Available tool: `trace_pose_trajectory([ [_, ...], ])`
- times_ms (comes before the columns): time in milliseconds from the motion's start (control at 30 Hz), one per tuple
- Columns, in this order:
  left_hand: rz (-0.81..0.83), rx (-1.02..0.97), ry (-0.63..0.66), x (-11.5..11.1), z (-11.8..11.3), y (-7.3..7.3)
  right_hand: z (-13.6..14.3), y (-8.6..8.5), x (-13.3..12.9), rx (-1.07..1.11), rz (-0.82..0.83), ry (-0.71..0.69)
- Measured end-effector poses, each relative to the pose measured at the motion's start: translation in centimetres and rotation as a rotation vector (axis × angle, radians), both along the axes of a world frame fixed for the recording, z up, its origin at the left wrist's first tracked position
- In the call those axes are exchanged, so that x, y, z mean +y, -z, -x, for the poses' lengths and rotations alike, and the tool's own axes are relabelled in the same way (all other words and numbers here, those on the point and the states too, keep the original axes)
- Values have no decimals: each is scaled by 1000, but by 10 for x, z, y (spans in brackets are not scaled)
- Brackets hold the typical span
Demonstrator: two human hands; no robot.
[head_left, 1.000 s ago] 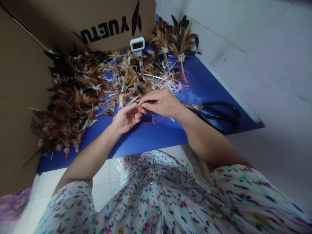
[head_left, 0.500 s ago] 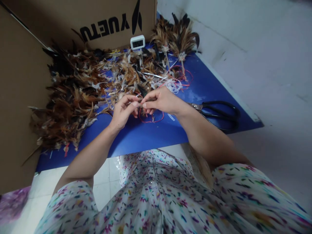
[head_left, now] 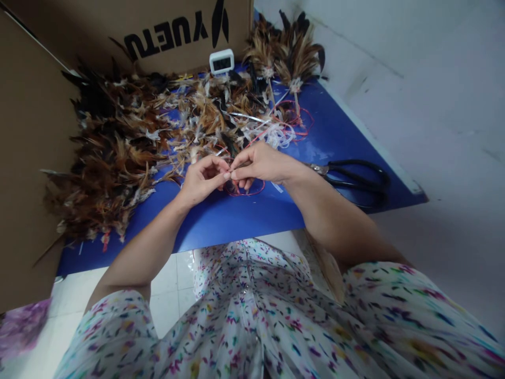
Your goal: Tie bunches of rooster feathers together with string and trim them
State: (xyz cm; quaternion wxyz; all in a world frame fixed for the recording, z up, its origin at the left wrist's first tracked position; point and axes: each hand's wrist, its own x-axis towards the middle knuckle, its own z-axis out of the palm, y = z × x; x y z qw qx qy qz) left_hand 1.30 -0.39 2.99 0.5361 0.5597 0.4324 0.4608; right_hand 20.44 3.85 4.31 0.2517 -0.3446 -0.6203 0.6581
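My left hand point(head_left: 202, 180) and my right hand point(head_left: 262, 164) meet above the blue table, thumbs and forefingers pinched fingertip to fingertip. Between the right thumb and forefinger shows a thin brown piece point(head_left: 245, 165) that looks like a feather. What the left fingertips pinch is too small to make out. A loop of red string point(head_left: 252, 195) lies below the hands on the table, partly hidden by the right fingers. Just beyond the fingers spreads a heap of loose brown and black feathers point(head_left: 209, 113).
Black-handled scissors point(head_left: 357, 176) lie right of my right forearm. Beyond are coiled white ribbon point(head_left: 279, 136), two feather bunches on sticks point(head_left: 295, 55) and a small white digital clock point(head_left: 221, 62). Cardboard point(head_left: 90, 31) walls the back and left; a larger feather pile point(head_left: 106, 173) covers the table's left.
Both hands stay in nearly the same place, fingertips still together. The left fingers have shifted slightly, and the brown bit between the fingertips shows less. The view has tilted a little.
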Motion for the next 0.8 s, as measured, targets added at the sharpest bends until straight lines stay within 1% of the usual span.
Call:
trace_pose_trajectory([
  [133, 6, 64, 24, 1, 0, -3, 0, -2, -1, -42, 15, 6],
  [233, -13, 68, 36, 1, 1, -2, 0, -6, -2, -51, 31, 7],
  [333, -52, 79, 4, 0, 1, -1, 0, -9, -4, -47, 48, 25],
  [467, -197, 184, -46, -4, 2, -2, -1, -11, -4, -35, 67, 35],
  [567, -363, 314, -63, -4, 3, -1, -2, -11, -3, -11, 78, 10],
  [667, -525, 443, -76, 0, 5, 4, -2, -10, -2, 8, 81, 3],
  [733, -583, 495, -89, 2, 7, 9, -2, -10, -2, 20, 71, 5],
  [800, -590, 512, -114, 3, 7, 13, -2, -9, -2, 32, 44, 0],
])
